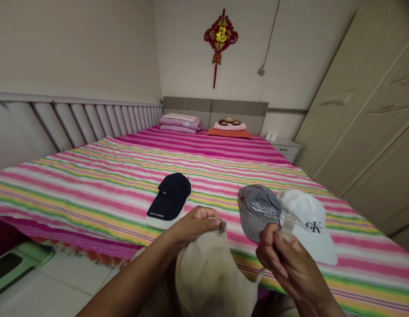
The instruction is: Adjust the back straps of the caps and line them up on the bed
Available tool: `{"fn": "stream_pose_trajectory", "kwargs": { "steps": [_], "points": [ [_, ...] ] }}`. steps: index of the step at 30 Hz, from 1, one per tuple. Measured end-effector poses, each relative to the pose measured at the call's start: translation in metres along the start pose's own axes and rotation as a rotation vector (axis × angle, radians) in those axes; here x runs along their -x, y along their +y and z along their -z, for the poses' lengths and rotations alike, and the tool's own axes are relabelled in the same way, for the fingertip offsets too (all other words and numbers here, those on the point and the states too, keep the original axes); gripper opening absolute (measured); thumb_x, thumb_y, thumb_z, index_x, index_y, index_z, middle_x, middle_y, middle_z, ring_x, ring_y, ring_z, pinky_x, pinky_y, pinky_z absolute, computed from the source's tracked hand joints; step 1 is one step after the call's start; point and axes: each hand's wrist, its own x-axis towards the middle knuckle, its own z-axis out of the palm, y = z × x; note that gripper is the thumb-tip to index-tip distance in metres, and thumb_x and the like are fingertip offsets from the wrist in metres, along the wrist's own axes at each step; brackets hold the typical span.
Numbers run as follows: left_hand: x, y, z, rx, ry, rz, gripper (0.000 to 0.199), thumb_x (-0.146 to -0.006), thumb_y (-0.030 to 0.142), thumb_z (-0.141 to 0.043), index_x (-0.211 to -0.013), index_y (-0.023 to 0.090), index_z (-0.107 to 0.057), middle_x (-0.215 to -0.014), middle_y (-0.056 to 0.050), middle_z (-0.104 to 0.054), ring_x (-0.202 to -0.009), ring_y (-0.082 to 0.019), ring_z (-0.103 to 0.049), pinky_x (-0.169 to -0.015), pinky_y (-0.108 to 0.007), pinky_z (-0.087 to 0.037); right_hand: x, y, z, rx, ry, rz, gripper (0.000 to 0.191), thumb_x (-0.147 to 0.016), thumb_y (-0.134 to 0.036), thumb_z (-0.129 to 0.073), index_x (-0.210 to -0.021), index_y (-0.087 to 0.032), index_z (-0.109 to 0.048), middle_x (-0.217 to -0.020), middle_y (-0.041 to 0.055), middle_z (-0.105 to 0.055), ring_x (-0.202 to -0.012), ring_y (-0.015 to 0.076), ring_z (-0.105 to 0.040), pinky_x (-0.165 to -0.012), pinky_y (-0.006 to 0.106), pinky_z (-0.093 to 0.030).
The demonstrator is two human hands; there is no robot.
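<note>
A beige cap (211, 273) hangs at the bottom centre, its back opening towards the right. My left hand (199, 224) pinches the top edge of this cap near a small buckle. My right hand (286, 259) is closed on a pale strap (288, 226), its fingers pressed together, to the right of the beige cap. A grey cap (259, 209) with white lettering lies on the bed just beyond my right hand. Beside it, partly behind the strap, is a white cap (311, 224) with dark letters. The navy cap (171, 198) rests on the bed beyond my left hand.
The bed (125, 176) has a striped cover. Folded bedding (181, 123) and a pillow pile (230, 127) sit by the headboard (191, 105). A green stool (22, 264) stands at lower left; a nightstand (285, 149) and wardrobe (366, 97) are at right.
</note>
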Motion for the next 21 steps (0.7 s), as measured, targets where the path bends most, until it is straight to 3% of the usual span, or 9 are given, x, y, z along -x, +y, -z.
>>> {"fn": "stream_pose_trajectory", "kwargs": {
  "steps": [4,7,15,21],
  "points": [
    [-0.003,0.002,-0.005,-0.013,-0.086,0.018,0.027,-0.064,0.037,-0.066,-0.068,0.011,-0.060,-0.055,0.002,-0.052,-0.043,-0.004,-0.040,-0.043,-0.017,-0.029,-0.011,0.003,-0.016,0.264,0.061,-0.055,0.029,-0.066,-0.042,-0.065,-0.067,-0.017,-0.051,-0.046,-0.0052,-0.044,-0.036,0.0044,-0.026,-0.035,0.019,-0.014],
    [-0.004,0.000,-0.008,-0.018,-0.088,0.040,0.030,-0.063,0.039,-0.067,-0.067,0.011,-0.057,-0.053,0.004,-0.047,-0.042,-0.003,-0.036,-0.041,-0.016,-0.026,-0.017,0.007,-0.026,0.316,0.083,-0.060,0.033,-0.059,-0.041,-0.071,-0.064,-0.016,-0.049,-0.046,-0.0066,-0.040,-0.039,0.0047,-0.028,-0.037,0.018,-0.018],
    [-0.002,-0.006,-0.017,-0.113,0.050,-0.084,0.029,-0.061,0.033,-0.069,-0.075,0.014,-0.053,-0.060,0.004,-0.048,-0.053,-0.006,-0.042,-0.051,-0.017,-0.030,-0.019,0.019,-0.026,0.218,0.074,-0.165,0.037,-0.060,-0.045,-0.068,-0.063,-0.019,-0.043,-0.038,-0.0106,-0.036,-0.030,0.0029,-0.024,-0.031,0.016,-0.016],
    [0.003,-0.006,-0.016,-0.296,-0.052,-0.280,0.028,-0.064,0.028,-0.066,-0.086,0.015,-0.056,-0.080,-0.003,-0.057,-0.071,-0.013,-0.051,-0.063,-0.022,-0.038,-0.019,0.022,-0.026,0.078,0.042,-0.210,0.036,-0.065,-0.044,-0.066,-0.062,-0.019,-0.041,-0.034,-0.0121,-0.033,-0.030,0.0017,-0.017,-0.033,0.015,-0.017]
  ]
}}
